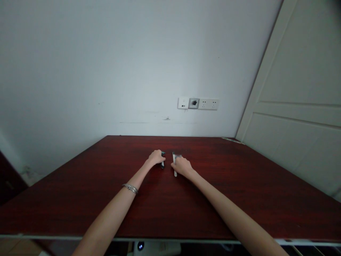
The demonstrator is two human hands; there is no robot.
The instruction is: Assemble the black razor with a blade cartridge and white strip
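Both my arms reach out over a dark red-brown wooden table [239, 185]. My left hand [156, 157] is closed around a small dark object with a pale end [162, 161], held upright on the table top. My right hand [182, 165] is closed around a thin white stick-like object [174, 165], whose ends stick out above and below the fingers. The two hands lie close together near the table's middle, a few centimetres apart. A silver bracelet [130, 188] sits on my left wrist.
A white wall rises behind the table, with a row of sockets and a switch plate [198, 104]. A white panelled door [298, 106] stands at the right. The table's near edge has a pale trim [53, 236]; a white device with a blue light [140, 245] sits below it.
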